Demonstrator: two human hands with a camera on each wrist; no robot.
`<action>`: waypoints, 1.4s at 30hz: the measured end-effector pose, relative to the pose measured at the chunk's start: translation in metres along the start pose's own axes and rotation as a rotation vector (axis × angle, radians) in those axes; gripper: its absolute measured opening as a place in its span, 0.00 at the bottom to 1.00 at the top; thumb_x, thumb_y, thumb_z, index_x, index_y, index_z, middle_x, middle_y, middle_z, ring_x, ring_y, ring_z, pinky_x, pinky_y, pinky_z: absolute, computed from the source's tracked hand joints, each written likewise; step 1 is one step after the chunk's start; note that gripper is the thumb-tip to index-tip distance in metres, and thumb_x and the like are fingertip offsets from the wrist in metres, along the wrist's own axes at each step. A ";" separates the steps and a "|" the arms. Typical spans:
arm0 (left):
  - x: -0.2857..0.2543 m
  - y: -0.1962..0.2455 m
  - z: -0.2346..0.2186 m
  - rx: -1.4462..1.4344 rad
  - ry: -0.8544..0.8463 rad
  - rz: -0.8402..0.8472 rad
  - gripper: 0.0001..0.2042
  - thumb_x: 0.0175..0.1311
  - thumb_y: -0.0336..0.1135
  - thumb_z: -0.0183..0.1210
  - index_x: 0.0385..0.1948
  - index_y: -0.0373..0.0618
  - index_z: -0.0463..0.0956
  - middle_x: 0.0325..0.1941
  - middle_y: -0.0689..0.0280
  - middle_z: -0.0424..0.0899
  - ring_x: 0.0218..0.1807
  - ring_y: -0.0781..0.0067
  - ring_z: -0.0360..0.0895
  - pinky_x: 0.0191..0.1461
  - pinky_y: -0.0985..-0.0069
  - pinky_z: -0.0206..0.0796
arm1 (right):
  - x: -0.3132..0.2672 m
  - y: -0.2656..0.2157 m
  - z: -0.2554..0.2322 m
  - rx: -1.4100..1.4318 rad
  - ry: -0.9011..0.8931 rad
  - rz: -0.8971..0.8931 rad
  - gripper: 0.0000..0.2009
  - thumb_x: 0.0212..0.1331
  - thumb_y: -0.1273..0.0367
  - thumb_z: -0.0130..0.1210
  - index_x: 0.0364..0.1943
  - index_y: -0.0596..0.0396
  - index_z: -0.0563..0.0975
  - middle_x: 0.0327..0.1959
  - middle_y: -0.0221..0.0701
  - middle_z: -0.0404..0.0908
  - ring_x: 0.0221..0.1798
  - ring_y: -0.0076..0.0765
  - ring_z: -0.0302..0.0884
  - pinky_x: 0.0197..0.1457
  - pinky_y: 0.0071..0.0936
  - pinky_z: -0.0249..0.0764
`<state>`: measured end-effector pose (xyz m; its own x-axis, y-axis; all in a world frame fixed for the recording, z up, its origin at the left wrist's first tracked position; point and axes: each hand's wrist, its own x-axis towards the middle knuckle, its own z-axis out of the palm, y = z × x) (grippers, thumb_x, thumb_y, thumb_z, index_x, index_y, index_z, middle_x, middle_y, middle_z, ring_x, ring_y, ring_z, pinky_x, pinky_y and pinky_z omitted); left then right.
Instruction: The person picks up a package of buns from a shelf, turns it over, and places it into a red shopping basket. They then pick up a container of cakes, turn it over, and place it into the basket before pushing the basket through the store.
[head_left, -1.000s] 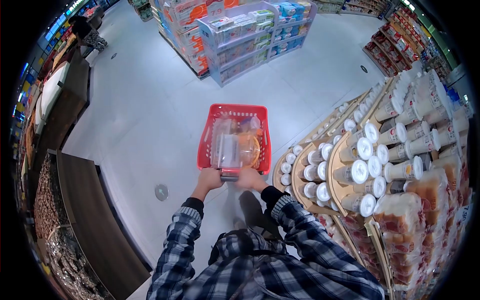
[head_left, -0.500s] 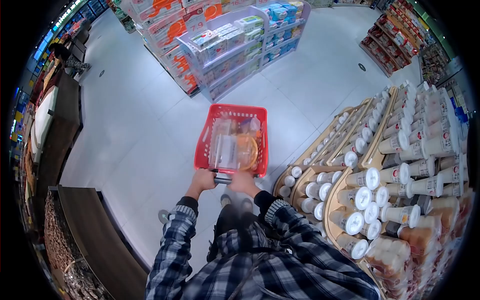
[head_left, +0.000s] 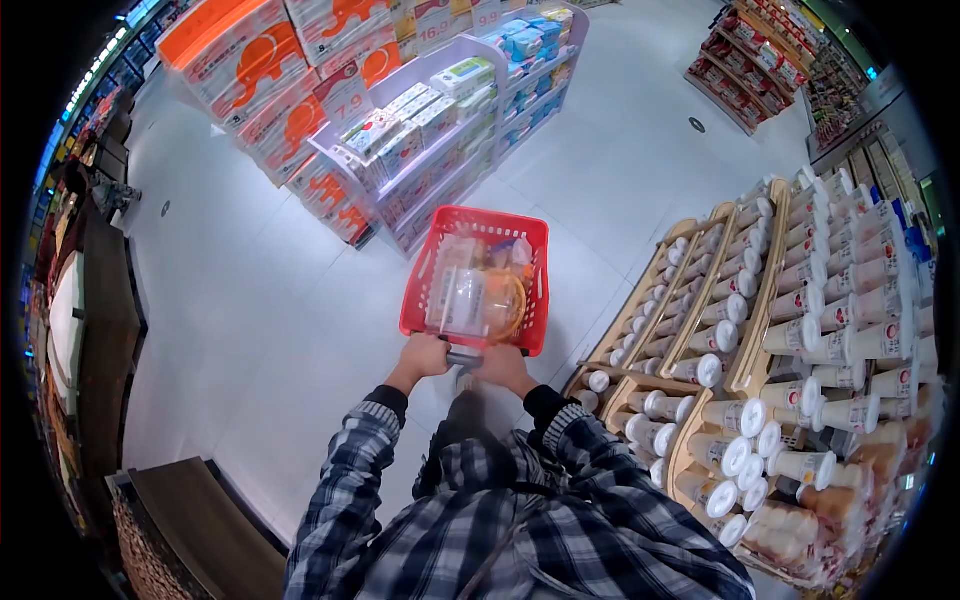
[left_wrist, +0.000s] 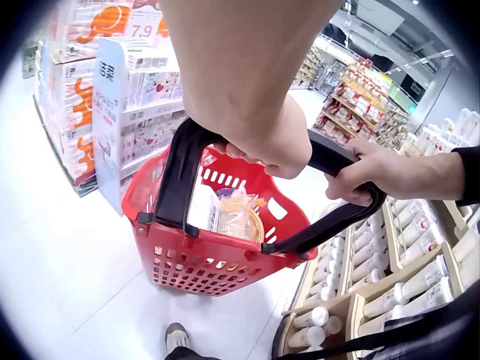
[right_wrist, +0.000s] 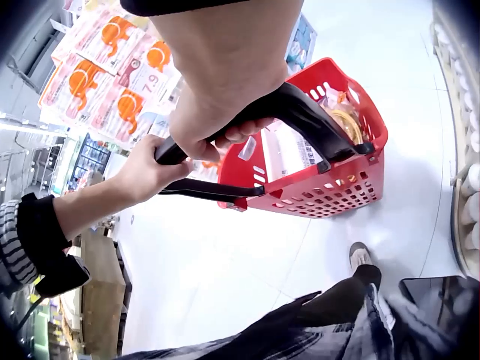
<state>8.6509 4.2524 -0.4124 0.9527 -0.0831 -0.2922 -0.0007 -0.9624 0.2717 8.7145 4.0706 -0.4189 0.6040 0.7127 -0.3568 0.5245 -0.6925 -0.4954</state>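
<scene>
1. In my head view, the left hand (head_left: 425,355) grips at the basket's 7 o'clock, fingers wrapped round the bar.
2. The right hand (head_left: 503,368), near 6 o'clock, is clamped on the same bar, just beside it.
3. From above I see little of that bar; both wrist views reveal a broad black handle (left_wrist: 176,176) looping up from the rim.
4. The red basket (head_left: 424,260) sits ahead, holding clear packaging (head_left: 463,300) and a round orange-edged container (head_left: 507,303). My wrist views add its perforated near wall.
5. Outward in the head view: lavender rack (head_left: 320,140), 11 o'clock; orange-printed packs (head_left: 260,70), 10; lidded cups (head_left: 795,335), 3 to 4; dark counter (head_left: 200,520), 8.
</scene>
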 end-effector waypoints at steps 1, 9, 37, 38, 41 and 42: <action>0.016 -0.008 -0.007 0.005 -0.009 0.027 0.09 0.37 0.41 0.55 0.17 0.48 0.79 0.20 0.58 0.79 0.24 0.56 0.77 0.31 0.62 0.69 | 0.015 0.004 -0.005 -0.006 0.019 0.024 0.15 0.36 0.56 0.54 0.23 0.53 0.79 0.23 0.39 0.78 0.29 0.43 0.78 0.34 0.37 0.74; 0.127 -0.034 -0.047 0.011 -0.067 0.088 0.10 0.38 0.40 0.54 0.19 0.47 0.80 0.22 0.56 0.79 0.27 0.56 0.78 0.35 0.64 0.70 | 0.096 0.038 -0.055 -0.130 0.151 0.086 0.10 0.35 0.63 0.53 0.20 0.53 0.78 0.21 0.39 0.79 0.27 0.42 0.79 0.34 0.38 0.75; 0.534 -0.039 -0.175 0.108 -0.178 0.171 0.11 0.39 0.44 0.55 0.23 0.51 0.80 0.24 0.57 0.80 0.30 0.56 0.78 0.35 0.61 0.70 | 0.339 0.250 -0.305 0.121 0.055 0.215 0.16 0.35 0.60 0.53 0.26 0.58 0.79 0.26 0.44 0.79 0.32 0.48 0.78 0.39 0.39 0.74; 0.550 -0.040 -0.183 0.110 -0.169 0.194 0.12 0.38 0.44 0.55 0.23 0.51 0.80 0.24 0.57 0.80 0.29 0.56 0.78 0.35 0.61 0.70 | 0.349 0.256 -0.314 0.121 0.042 0.225 0.16 0.35 0.60 0.54 0.25 0.57 0.79 0.26 0.44 0.79 0.32 0.48 0.78 0.39 0.40 0.74; 0.598 -0.047 -0.200 0.105 -0.145 0.262 0.12 0.37 0.45 0.57 0.22 0.51 0.80 0.23 0.57 0.80 0.29 0.56 0.78 0.34 0.62 0.70 | 0.380 0.273 -0.340 0.135 0.066 0.260 0.15 0.36 0.59 0.54 0.25 0.56 0.79 0.25 0.43 0.79 0.32 0.47 0.78 0.39 0.40 0.74; 0.616 -0.050 -0.205 0.098 -0.134 0.284 0.12 0.37 0.46 0.58 0.21 0.51 0.80 0.22 0.57 0.80 0.29 0.57 0.78 0.34 0.62 0.70 | 0.393 0.281 -0.350 0.141 0.089 0.273 0.15 0.36 0.59 0.54 0.25 0.55 0.79 0.25 0.42 0.79 0.32 0.47 0.78 0.38 0.40 0.74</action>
<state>9.3004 4.3025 -0.4177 0.8620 -0.3788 -0.3369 -0.2963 -0.9157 0.2715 9.3089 4.1170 -0.4213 0.7648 0.4853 -0.4238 0.2511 -0.8302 -0.4976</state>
